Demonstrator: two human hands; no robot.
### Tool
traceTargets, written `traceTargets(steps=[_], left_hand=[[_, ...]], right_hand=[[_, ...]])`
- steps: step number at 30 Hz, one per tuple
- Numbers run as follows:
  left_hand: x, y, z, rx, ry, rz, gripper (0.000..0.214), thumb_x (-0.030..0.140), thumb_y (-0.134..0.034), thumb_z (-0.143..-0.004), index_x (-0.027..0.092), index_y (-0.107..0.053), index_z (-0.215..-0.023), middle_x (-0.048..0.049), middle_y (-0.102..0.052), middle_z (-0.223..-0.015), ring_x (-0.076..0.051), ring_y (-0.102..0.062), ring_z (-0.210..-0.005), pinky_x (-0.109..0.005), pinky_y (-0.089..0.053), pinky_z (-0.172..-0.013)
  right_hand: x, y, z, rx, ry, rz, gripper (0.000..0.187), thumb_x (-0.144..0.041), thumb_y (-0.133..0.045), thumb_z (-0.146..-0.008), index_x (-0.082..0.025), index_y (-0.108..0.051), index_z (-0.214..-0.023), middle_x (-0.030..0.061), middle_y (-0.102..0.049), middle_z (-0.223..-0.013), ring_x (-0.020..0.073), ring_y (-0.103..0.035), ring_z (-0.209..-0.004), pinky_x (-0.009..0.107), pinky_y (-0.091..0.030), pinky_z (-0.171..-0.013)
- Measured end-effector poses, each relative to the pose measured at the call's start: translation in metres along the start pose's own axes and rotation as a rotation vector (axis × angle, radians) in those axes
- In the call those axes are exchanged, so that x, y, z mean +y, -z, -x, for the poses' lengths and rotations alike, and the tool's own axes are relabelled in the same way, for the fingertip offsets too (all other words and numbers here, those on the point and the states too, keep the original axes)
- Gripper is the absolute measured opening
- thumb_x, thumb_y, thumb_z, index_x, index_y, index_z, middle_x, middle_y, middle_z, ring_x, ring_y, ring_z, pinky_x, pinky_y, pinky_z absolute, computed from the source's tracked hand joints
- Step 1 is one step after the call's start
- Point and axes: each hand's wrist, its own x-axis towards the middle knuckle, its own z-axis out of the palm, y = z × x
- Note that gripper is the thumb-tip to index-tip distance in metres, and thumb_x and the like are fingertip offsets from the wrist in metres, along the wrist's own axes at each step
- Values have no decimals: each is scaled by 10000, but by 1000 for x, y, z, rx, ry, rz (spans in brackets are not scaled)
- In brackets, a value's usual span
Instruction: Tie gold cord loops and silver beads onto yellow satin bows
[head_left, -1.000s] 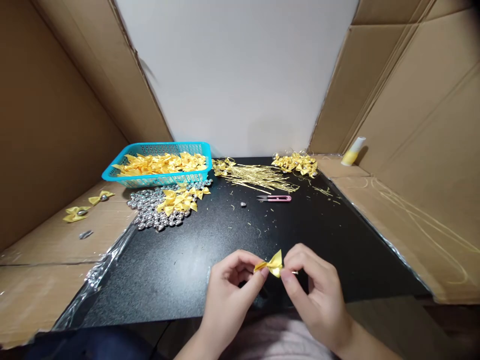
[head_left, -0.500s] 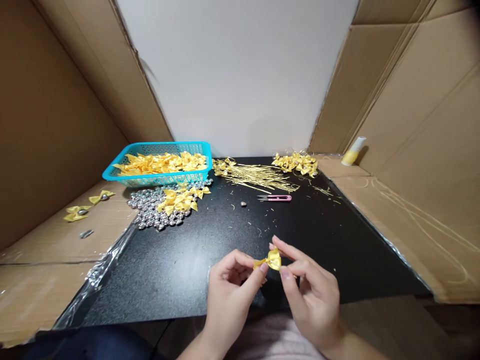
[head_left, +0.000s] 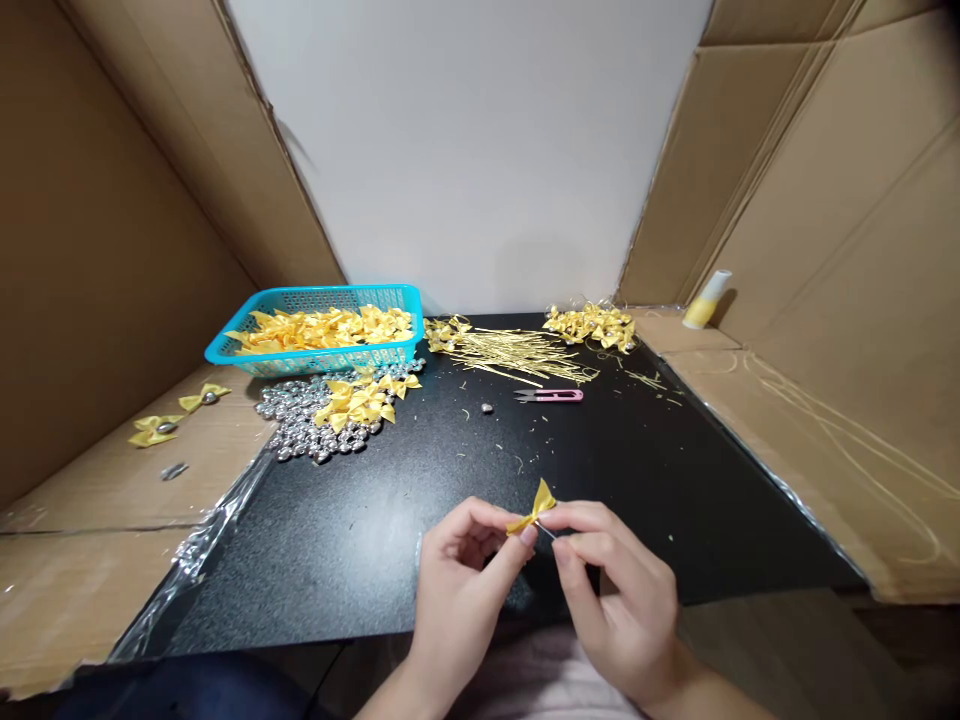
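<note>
Step in hand, as I read it from here: sewing at the middle of one yellow satin bow (head_left: 544, 495). Bow is up off the near side of the black tabletop (head_left: 337, 565), right of center, between the two hands.

Left hand (head_left: 465, 570): thumb and index nearly closed, pinching the bow's left wing; the other fingers are curled under. Right hand (head_left: 622, 590): thumb and fingers pinched around a thin needle-like shaft (head_left: 547, 531) that slants up left to the bow's knot. Its index tip sits at the bow's right wing; can't tell if it's touching. Can't tell either whether the shaft is through the fabric or just against it, and no thread is clear at this size.

Next move, my guess: calls for a steady left pinch and a straight push or pull on the shaft through the knot, without creasing the wings.

Supplies: blue basket (head_left: 315, 352) of bows far left, silver beads (head_left: 291, 420) just near of it with loose bows (head_left: 356, 402) on top. Single silver bead (head_left: 487, 408) mid-tabletop, pink thread snips (head_left: 551, 397) to its right. Gold cord lengths (head_left: 517, 352) far center, bead-and-bow pile (head_left: 592, 325) far right.
</note>
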Motion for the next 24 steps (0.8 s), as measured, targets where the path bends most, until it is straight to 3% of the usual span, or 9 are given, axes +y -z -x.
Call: traceTargets(steps=[24], left_hand=[[-2,-1,3,13,-76,-51,86,152,-725,-722,160,-659,-669,4,-667,-631,-102,-629,-601,-162,-512,-565]], right_hand=[[2,0,1,-8,-8,-33,227,43,-511,-801,-165,-588,-850,57,-666,-907,142,-637,-837,272,-529,-731]])
